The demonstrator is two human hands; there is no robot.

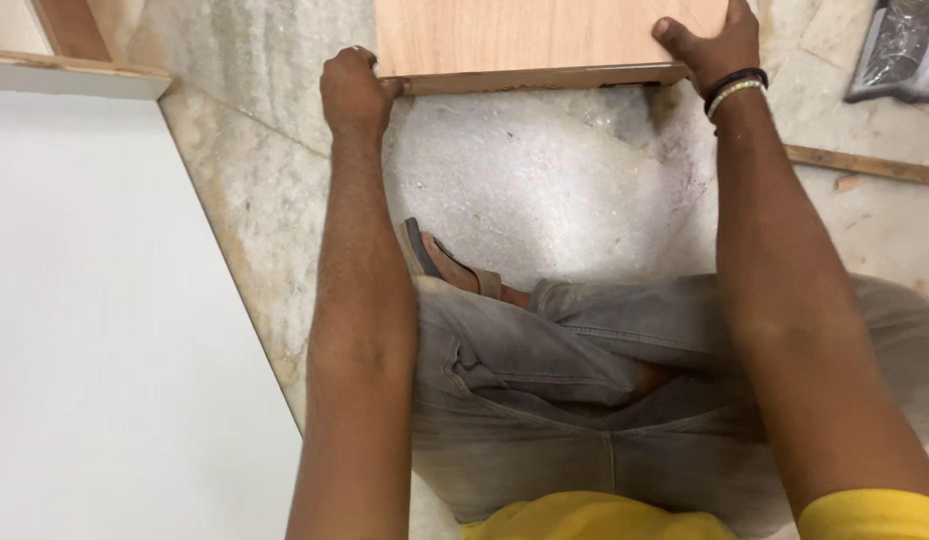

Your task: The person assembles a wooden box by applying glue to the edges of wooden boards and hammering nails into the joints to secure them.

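Observation:
A light brown wooden board (525, 35) with a raw near edge lies at the top of the head view, over a pale stone floor. My left hand (353, 90) grips its near left corner, fingers curled over the edge. On the near right corner rests my right hand (713, 45), thumb on top, with dark and beaded bands on the wrist. Both arms reach straight forward. The board's far part runs out of view.
A large white panel (115, 320) fills the left side, its edge slanting across the floor. My bent legs in grey trousers (585, 400) and a sandal (440, 260) sit below. A thin wooden strip (865, 165) and a grey plastic-wrapped item (905, 50) lie at right.

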